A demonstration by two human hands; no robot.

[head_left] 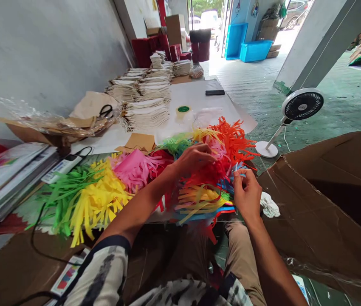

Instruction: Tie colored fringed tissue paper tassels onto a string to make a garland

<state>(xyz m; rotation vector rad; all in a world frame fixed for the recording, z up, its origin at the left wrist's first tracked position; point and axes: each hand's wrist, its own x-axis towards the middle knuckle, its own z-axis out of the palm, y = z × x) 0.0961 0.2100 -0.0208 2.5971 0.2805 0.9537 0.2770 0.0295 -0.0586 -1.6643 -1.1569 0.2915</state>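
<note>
A heap of cut paper fringe in many colours lies along the table edge: green [62, 191], yellow [99, 199], pink [136, 168], red and orange [234, 138]. My left hand [195, 159] rests curled on top of the red and pink strips in the middle, fingers closed on them. My right hand [247, 193] pinches a thin blue strip at the right end of the heap, beside layered orange, yellow and blue fringe [199, 199].
Stacks of tan paper bags [147, 100], scissors [106, 111], a tape roll [183, 111] and a phone [215, 92] lie farther along the table. A remote control [62, 165] and printed sheets [5, 178] sit left. A small white fan [297, 110] stands right, by an open cardboard box [336, 187].
</note>
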